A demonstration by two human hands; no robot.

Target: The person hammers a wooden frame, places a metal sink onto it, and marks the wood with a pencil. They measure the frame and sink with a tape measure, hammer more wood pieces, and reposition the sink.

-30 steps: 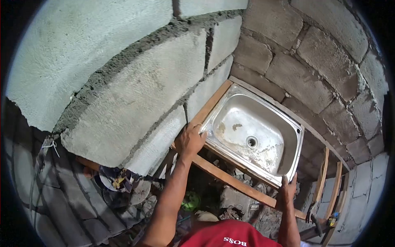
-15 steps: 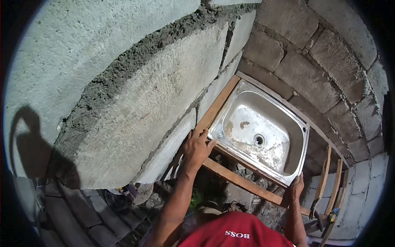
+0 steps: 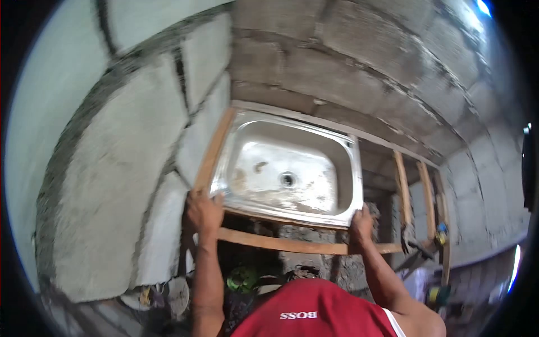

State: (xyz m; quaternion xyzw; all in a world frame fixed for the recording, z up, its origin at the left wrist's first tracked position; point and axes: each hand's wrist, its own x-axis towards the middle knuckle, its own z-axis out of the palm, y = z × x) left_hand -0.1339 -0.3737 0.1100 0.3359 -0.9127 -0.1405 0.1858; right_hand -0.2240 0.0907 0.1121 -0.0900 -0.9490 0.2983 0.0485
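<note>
A stained stainless steel sink (image 3: 281, 216) with a round drain lies in a wooden frame (image 3: 275, 242) between block walls. At its near left corner is my left hand (image 3: 206, 210), fingers over the frame's left board and thumb by the sink's rim. My right hand (image 3: 361, 226) is closed around the near right corner of the sink, its fingertips on the rim. The undersides of both grips are hidden.
Block walls stand at the left (image 3: 112, 185) and behind the sink (image 3: 359, 62). On the frame's right side are wooden crosspieces (image 3: 428, 196), a dark hammer-like tool (image 3: 420, 250) and a small blue-and-yellow object (image 3: 442, 231). Rubble (image 3: 303, 261) and a green item (image 3: 241, 278) lie below.
My view has swung to the right, so the sink appears further left and more level. Both hands keep to the same corners of the sink.
</note>
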